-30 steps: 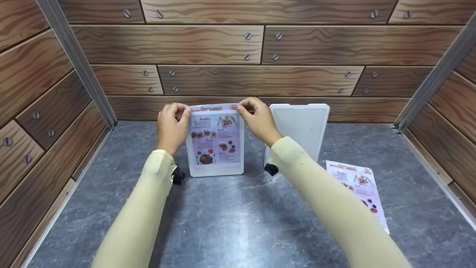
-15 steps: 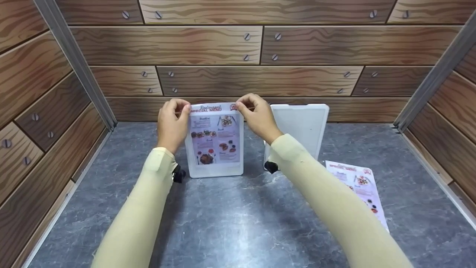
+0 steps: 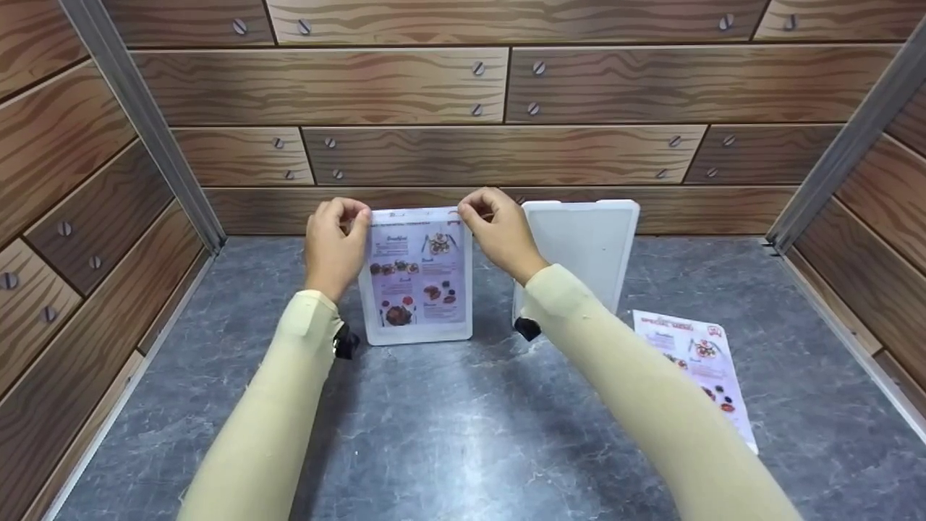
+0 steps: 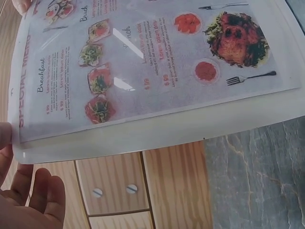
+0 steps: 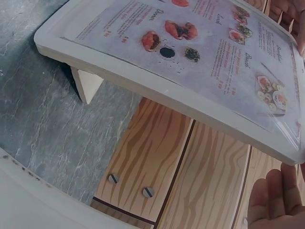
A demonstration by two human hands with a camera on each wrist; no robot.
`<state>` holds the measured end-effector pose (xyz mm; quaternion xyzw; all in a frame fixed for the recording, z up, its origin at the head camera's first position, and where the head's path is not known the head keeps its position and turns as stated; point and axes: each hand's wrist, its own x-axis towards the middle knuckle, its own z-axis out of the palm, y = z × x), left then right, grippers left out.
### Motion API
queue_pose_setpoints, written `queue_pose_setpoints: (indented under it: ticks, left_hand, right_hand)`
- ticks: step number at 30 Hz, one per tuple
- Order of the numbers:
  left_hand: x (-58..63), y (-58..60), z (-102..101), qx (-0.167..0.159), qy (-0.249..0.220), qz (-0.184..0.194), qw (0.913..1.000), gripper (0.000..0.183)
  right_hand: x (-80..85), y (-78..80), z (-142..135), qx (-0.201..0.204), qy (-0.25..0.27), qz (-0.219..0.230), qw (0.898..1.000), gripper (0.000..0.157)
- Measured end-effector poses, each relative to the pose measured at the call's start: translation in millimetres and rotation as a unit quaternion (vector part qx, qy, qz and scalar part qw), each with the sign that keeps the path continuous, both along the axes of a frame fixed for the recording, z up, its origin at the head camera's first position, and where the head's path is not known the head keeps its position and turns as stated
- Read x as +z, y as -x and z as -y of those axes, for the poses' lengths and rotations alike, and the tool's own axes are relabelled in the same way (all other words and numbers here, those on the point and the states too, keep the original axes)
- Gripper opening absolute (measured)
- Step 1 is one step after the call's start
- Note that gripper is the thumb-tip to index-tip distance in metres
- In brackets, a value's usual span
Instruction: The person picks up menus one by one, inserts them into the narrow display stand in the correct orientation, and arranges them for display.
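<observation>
A printed restaurant menu sheet (image 3: 418, 275) sits behind a clear, glossy front in a white menu stand (image 3: 419, 337), which leans back on the table. My left hand (image 3: 336, 242) pinches the stand's top left corner between thumb and fingers; my right hand (image 3: 503, 231) pinches the top right corner. In the left wrist view, the red title on the menu sheet (image 4: 143, 71) lies close to the stand's top edge, beside the left thumb (image 4: 5, 135). In the right wrist view, a white rear support leg (image 5: 87, 85) shows under the stand, and fingers (image 5: 274, 193) curl behind its top.
Another white stand (image 3: 579, 246), with no sheet in it, leans just right of the right hand. A second menu sheet (image 3: 698, 362) lies on the grey marbled table (image 3: 419, 441), partly behind the right forearm. Wood-patterned walls (image 3: 463, 87) enclose the back and sides.
The menu sheet rose slightly above the stand's top, then slid down, so its title now sits lower. Both hands rose and came down with it. The other stand and loose sheet stayed put.
</observation>
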<state>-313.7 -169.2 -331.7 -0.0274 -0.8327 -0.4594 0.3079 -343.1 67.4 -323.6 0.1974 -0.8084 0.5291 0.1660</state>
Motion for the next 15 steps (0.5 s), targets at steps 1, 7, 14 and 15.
queue_pose_setpoints:
  ticks: [1, 7, 14, 15]
  left_hand:
    - [-0.1, 0.0, 0.0, 0.000, 0.000, 0.001, 1.0000, 0.012]
    - [0.4, -0.7, 0.1, -0.002, 0.002, -0.005, 1.0000, 0.011]
    - [-0.3, -3.4, -0.6, -0.007, 0.033, -0.009, 0.9994, 0.013]
    - [-0.7, -3.5, -1.0, -0.006, 0.039, -0.011, 0.9991, 0.013]
  right_hand:
    - [-0.2, 0.0, -0.2, -0.001, -0.002, 0.000, 1.000, 0.011]
    - [0.7, 0.4, -1.8, 0.000, -0.010, -0.005, 1.000, 0.010]
    - [-0.2, 1.1, -3.6, 0.004, -0.043, -0.032, 0.999, 0.010]
    - [-0.7, 1.2, -3.6, 0.004, -0.048, -0.036, 0.998, 0.009]
